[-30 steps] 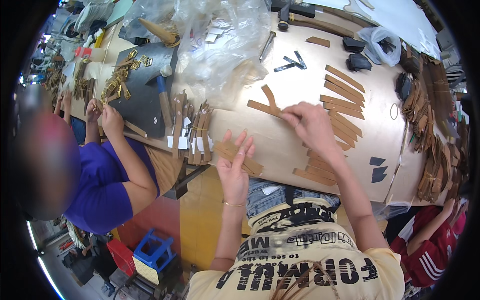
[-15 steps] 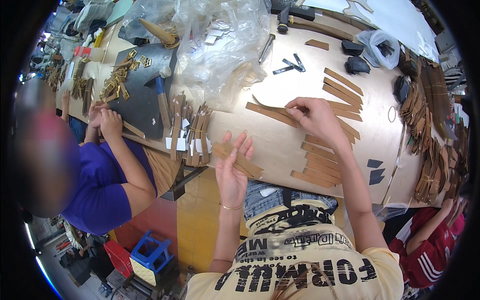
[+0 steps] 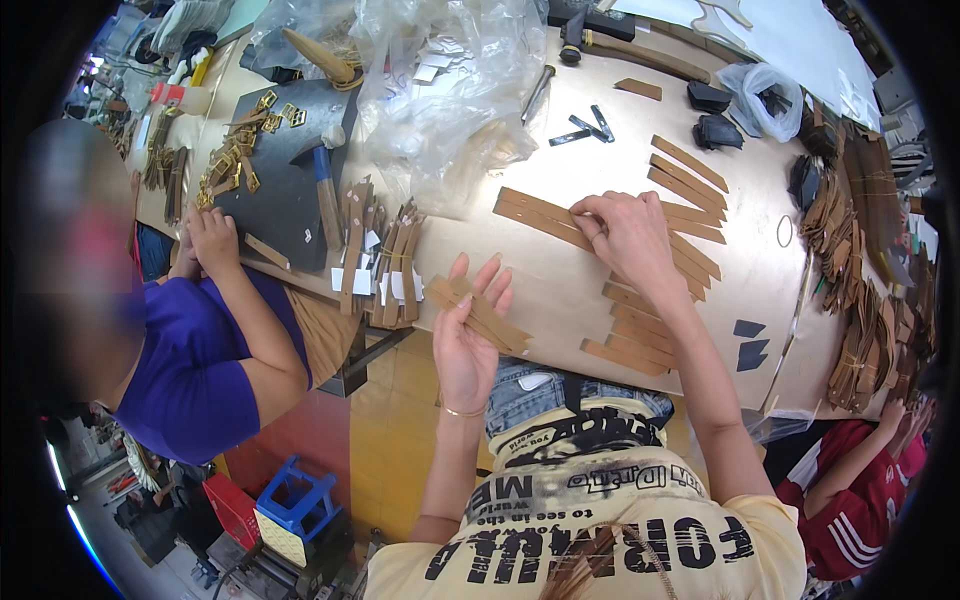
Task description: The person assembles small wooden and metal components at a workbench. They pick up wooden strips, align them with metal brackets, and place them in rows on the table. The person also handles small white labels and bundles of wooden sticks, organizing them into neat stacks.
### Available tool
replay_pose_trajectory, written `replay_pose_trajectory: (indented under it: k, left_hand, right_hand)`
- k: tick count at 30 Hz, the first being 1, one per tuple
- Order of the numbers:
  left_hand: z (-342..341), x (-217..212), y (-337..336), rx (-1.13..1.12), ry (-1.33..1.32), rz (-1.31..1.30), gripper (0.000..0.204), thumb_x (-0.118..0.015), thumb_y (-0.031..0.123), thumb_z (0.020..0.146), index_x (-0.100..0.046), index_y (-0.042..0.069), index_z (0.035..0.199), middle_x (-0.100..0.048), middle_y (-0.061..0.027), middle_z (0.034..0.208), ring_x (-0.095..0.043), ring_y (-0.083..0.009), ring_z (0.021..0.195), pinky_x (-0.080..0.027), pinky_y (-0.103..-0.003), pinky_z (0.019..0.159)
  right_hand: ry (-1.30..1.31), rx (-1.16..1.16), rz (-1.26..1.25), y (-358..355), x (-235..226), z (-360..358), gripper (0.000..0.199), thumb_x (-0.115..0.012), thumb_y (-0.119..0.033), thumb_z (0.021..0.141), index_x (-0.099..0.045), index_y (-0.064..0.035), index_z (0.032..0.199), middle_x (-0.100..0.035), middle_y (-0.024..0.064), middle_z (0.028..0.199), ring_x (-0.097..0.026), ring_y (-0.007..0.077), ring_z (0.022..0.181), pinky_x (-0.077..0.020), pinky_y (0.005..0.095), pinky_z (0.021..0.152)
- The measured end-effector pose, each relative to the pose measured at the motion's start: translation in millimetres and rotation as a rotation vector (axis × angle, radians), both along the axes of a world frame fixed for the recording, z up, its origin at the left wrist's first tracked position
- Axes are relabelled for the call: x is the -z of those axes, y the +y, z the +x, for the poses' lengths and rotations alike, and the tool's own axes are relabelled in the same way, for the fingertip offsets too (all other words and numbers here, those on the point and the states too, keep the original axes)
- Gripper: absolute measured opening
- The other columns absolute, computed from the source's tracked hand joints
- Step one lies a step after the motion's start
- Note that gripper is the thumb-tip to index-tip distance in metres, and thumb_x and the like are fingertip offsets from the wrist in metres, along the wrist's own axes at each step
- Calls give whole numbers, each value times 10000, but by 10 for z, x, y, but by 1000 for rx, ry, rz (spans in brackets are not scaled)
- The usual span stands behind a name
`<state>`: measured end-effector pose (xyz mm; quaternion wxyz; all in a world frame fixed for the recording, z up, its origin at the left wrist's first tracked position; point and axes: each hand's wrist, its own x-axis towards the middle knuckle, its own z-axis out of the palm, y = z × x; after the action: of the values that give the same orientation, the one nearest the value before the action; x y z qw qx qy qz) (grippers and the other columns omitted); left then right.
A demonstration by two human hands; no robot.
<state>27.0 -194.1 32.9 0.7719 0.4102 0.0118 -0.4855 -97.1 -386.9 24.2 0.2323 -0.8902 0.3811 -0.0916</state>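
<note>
My left hand (image 3: 464,362) is palm up, its thumb closed over a few brown leather strips (image 3: 496,328) lying across its fingers. Farther right, my right hand (image 3: 632,240) pinches the end of another brown leather strip (image 3: 530,203), which lies flat along a second strip (image 3: 548,228) on the table. Under and beside my right wrist, more strips spread in a staggered fan; a lower group (image 3: 625,355) lies near the table's front edge. My forearm hides part of that fan.
At the left a co-worker in a purple shirt (image 3: 200,370) works by a black board (image 3: 285,200) with gold buckles and a hammer (image 3: 326,190). Bundled straps (image 3: 400,260) stand left of my left hand. Plastic bags (image 3: 430,130), another hammer (image 3: 640,56) and strap piles (image 3: 850,330) lie around.
The strip in my right hand was raised and curved at its far end; it has come down flat beside the other one. My left hand has hardly moved.
</note>
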Motion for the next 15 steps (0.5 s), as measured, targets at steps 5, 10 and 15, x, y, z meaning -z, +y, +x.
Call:
replay_pose_trajectory:
  k: [5,10,15]
  left_hand:
    - [0,-66,-62,0,114,-125,571,-369,85,968,-229,0,1516,-382,-255,1474,-427,-323,1359,-380,-404,1154]
    - [-38,-99,-134,-28,40,-71,536,-332,62,999,-222,14,1521,-356,-252,1493,-389,-338,1390,-340,-425,1177]
    - [-45,-84,-198,-67,-40,-72,521,-348,10,1016,-221,22,1521,-322,-225,1527,-337,-323,1425,-292,-427,1202]
  right_hand:
    - [29,-59,32,60,-2,15,146,-629,-223,921,-748,-139,935,-681,32,750,-608,202,717,-343,373,799]
    - [-52,-24,-52,108,-3,22,139,-648,-242,910,-748,-146,925,-676,34,797,-612,214,737,-344,384,850]
    - [-243,2,-148,228,-164,-17,211,-728,-322,846,-732,-124,919,-667,41,884,-621,227,759,-390,390,873]
